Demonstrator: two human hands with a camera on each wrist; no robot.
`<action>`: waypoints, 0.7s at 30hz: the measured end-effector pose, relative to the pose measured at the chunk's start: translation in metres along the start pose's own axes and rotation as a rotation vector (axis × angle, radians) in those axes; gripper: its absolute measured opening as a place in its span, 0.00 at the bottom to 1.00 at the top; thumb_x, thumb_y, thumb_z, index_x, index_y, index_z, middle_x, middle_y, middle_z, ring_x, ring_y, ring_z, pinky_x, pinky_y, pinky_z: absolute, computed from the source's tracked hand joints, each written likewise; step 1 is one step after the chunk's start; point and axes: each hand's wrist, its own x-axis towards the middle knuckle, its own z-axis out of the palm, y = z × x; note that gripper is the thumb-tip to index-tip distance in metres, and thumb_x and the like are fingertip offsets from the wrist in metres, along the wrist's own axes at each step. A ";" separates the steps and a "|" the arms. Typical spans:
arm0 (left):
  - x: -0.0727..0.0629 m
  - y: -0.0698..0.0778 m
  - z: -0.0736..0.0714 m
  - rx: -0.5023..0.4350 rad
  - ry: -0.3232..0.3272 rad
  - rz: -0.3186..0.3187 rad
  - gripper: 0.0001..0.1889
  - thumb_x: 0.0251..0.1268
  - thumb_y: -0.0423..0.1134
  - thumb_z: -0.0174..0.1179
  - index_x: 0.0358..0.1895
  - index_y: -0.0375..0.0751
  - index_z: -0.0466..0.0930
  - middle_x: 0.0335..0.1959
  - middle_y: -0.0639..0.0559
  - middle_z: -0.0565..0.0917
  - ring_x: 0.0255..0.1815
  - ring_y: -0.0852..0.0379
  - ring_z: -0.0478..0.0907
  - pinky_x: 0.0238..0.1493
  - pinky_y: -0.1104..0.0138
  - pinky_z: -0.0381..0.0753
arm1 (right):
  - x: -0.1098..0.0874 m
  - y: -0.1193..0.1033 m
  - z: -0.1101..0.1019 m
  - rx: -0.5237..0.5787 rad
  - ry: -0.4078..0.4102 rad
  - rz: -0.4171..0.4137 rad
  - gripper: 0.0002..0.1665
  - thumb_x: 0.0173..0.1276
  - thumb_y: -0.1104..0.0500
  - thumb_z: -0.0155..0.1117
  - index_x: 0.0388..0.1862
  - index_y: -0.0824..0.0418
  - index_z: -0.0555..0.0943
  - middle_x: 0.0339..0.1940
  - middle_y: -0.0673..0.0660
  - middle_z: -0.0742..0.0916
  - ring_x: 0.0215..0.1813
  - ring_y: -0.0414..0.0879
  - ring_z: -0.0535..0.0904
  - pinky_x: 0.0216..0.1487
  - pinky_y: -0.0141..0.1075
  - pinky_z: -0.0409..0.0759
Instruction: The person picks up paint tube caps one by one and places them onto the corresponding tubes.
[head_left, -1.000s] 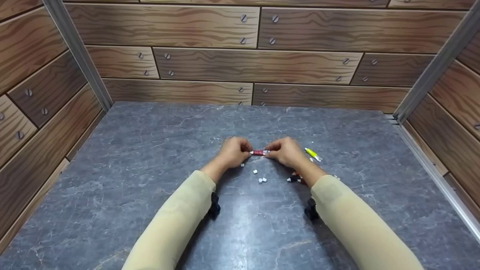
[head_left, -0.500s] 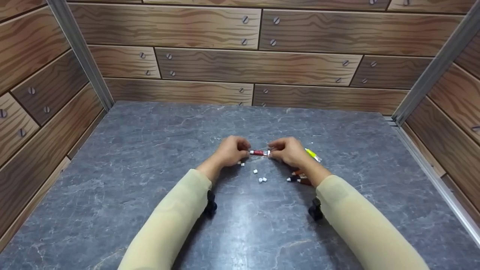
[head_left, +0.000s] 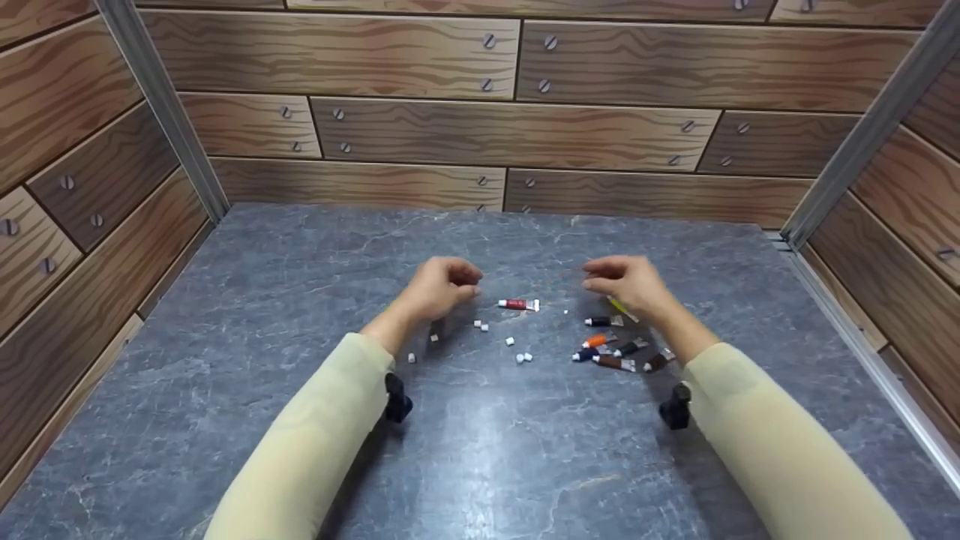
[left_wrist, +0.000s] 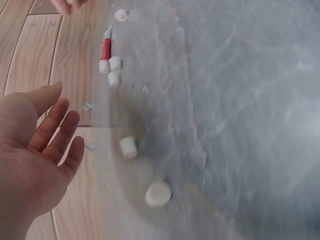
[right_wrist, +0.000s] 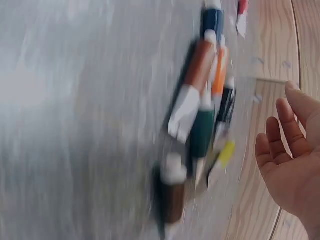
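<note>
Drawing left hand (head_left: 441,289) and right hand (head_left: 628,285) wider, toward the bench's (head_left: 480,465) side edges, holding nothing. Apparently releasing red tube (head_left: 517,304); next, probably needing fingertip precision.

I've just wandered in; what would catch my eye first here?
Probably the red tube, lying on the grey table between the left hand and the right hand. Then the orange tube among darker tubes nearer the right hand, and small white pieces scattered left of those tubes.
</note>
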 end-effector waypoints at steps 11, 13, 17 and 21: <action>-0.018 0.001 -0.031 -0.020 -0.009 0.048 0.12 0.72 0.34 0.69 0.54 0.36 0.88 0.50 0.43 0.90 0.53 0.50 0.84 0.57 0.56 0.82 | -0.011 0.028 -0.037 -0.059 0.012 0.041 0.23 0.73 0.61 0.73 0.62 0.72 0.84 0.58 0.68 0.88 0.52 0.42 0.82 0.49 0.25 0.77; -0.021 0.002 -0.036 -0.030 -0.011 0.058 0.12 0.72 0.34 0.69 0.54 0.35 0.88 0.51 0.41 0.89 0.53 0.50 0.85 0.57 0.57 0.82 | -0.014 0.032 -0.040 -0.091 0.003 0.059 0.24 0.74 0.59 0.73 0.63 0.71 0.84 0.59 0.67 0.88 0.56 0.48 0.82 0.50 0.26 0.77; -0.027 0.003 -0.045 -0.046 -0.001 0.079 0.11 0.72 0.33 0.69 0.53 0.33 0.88 0.50 0.39 0.89 0.51 0.50 0.85 0.57 0.57 0.82 | -0.017 0.037 -0.041 -0.129 -0.023 0.094 0.24 0.74 0.57 0.73 0.64 0.69 0.84 0.61 0.66 0.87 0.63 0.57 0.81 0.53 0.31 0.76; -0.035 0.003 -0.053 -0.051 0.003 0.087 0.11 0.71 0.33 0.70 0.53 0.34 0.88 0.49 0.42 0.90 0.51 0.50 0.85 0.57 0.55 0.81 | -0.017 0.042 -0.038 -0.139 -0.050 0.112 0.24 0.75 0.57 0.72 0.64 0.68 0.84 0.62 0.67 0.87 0.64 0.59 0.80 0.53 0.31 0.77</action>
